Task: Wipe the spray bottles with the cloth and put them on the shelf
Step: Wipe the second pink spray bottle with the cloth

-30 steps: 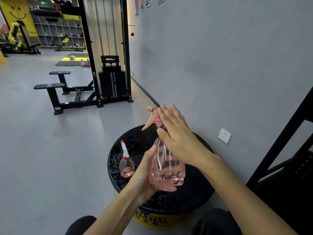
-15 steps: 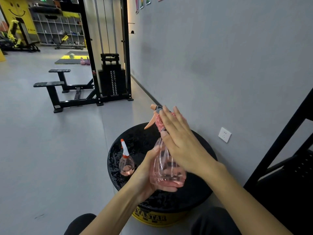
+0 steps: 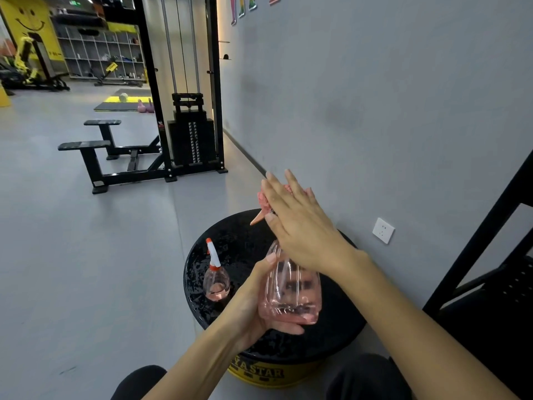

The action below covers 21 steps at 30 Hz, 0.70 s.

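Right hand has slid up, flat fingers pressing cloth on bottle.

Both forearms, left and right, were bare along their full visible length, from the lower frame edge to the wrists. The left hand and right hand were likewise bare. Fingernails appeared pale and extended slightly past the fingertips. Plain dark trousers covered the left knee and right knee. Fabric detail could not be determined.
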Available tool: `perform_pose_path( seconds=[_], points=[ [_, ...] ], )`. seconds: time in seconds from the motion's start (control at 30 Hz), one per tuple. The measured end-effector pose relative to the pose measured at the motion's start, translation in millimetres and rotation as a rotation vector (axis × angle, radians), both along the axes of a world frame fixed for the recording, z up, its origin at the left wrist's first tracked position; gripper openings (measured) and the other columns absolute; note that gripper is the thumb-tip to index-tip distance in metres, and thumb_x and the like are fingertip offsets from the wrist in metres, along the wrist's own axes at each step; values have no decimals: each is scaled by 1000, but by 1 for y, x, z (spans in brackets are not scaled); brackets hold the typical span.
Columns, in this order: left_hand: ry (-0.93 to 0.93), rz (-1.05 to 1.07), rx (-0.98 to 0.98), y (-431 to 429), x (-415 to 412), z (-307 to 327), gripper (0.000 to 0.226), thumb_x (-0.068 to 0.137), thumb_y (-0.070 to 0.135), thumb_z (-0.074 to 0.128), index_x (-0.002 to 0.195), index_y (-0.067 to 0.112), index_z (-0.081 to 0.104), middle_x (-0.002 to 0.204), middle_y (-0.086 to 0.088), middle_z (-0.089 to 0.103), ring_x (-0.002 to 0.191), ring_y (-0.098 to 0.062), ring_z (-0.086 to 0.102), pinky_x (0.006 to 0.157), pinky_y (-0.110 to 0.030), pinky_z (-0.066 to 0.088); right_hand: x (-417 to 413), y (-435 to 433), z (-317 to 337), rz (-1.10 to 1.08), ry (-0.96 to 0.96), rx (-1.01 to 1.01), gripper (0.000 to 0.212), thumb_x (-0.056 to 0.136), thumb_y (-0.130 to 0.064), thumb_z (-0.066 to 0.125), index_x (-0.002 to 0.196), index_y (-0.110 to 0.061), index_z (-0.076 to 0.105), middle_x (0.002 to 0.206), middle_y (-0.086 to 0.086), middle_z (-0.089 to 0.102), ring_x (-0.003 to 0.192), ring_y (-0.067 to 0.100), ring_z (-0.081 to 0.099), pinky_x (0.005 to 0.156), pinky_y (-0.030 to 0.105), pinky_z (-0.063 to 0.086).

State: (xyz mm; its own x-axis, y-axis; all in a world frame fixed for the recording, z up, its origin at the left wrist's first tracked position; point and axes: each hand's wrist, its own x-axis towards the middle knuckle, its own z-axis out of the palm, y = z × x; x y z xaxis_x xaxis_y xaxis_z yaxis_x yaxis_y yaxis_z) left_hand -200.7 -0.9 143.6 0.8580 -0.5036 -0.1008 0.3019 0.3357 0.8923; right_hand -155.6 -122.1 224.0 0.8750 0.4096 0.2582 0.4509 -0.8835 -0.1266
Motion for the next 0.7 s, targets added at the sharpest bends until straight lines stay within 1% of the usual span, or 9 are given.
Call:
perform_pose_path(
  seconds=[0.07, 0.13, 0.27, 0.33, 0.4, 0.47, 0.57, 0.63, 0.7],
  points=[
    [24, -30, -29, -3, -2, -2, 61, 70, 64, 60, 117, 27, 67, 117, -15, 70, 93, -31, 71, 56, -38, 61, 9, 0, 9, -39, -1, -20, 55, 106, -34, 16, 153, -21, -9, 160, -7, -19, 144, 14, -27, 119, 39, -13],
    [34, -49, -50, -4, -1, -3, 66, 71, 64, 59, 123, 23, 64, 115, -16, 70, 93, -31, 71, 55, -38, 61, 11, 1, 12, -40, -4, -28, 56, 105, -35, 16, 153, -20, -9, 160, -5, -19, 144, 15, -27, 119, 39, -13],
    [21, -20, -53, 0, 2, -2, 53, 80, 63, 51, 118, 29, 67, 117, -12, 70, 97, -31, 71, 54, -37, 60, -5, 5, 4, 91, 4, -134, 54, 105, -35, 15, 154, -23, -5, 160, -11, -17, 144, 10, -27, 120, 40, -14],
    [40, -14, -53, 1, 2, -2, 53, 79, 62, 50, 119, 30, 66, 119, -13, 69, 100, -34, 70, 54, -37, 61, -7, 6, 1, 133, 9, -191, 54, 105, -35, 16, 154, -25, -2, 160, -13, -15, 144, 8, -27, 119, 40, -15],
    [56, -42, -53, 0, 0, -2, 63, 76, 66, 58, 125, 26, 61, 121, -15, 68, 98, -33, 70, 54, -37, 61, 0, 3, 3, 121, 20, -193, 53, 105, -35, 16, 154, -25, -2, 160, -14, -15, 144, 8, -26, 120, 40, -13],
    [59, -85, -69, -1, -1, -4, 76, 64, 70, 71, 125, 25, 62, 122, -16, 67, 94, -32, 71, 55, -38, 61, 11, -1, 9, 82, 13, -168, 53, 106, -35, 16, 154, -25, -4, 160, -13, -15, 144, 10, -25, 120, 41, -12],
    [63, -135, -84, -1, -2, -5, 92, 54, 71, 78, 130, 23, 57, 119, -20, 68, 90, -35, 72, 56, -39, 62, 23, -7, 16, 24, 3, -116, 53, 106, -36, 16, 154, -26, -6, 160, -12, -15, 145, 11, -25, 121, 43, -7],
    [70, -132, -105, -1, -2, -4, 92, 51, 68, 81, 128, 24, 58, 117, -20, 68, 89, -37, 72, 55, -39, 61, 21, -7, 16, 35, 12, -111, 53, 106, -36, 16, 154, -26, -5, 160, -13, -15, 145, 11, -25, 121, 44, -7],
    [64, -120, -128, 0, -1, -4, 90, 50, 65, 84, 127, 26, 60, 122, -19, 67, 93, -38, 71, 53, -39, 61, 13, -4, 14, 103, 46, -141, 52, 106, -37, 16, 154, -27, -2, 160, -15, -14, 144, 9, -25, 120, 42, -11]
  ],
)
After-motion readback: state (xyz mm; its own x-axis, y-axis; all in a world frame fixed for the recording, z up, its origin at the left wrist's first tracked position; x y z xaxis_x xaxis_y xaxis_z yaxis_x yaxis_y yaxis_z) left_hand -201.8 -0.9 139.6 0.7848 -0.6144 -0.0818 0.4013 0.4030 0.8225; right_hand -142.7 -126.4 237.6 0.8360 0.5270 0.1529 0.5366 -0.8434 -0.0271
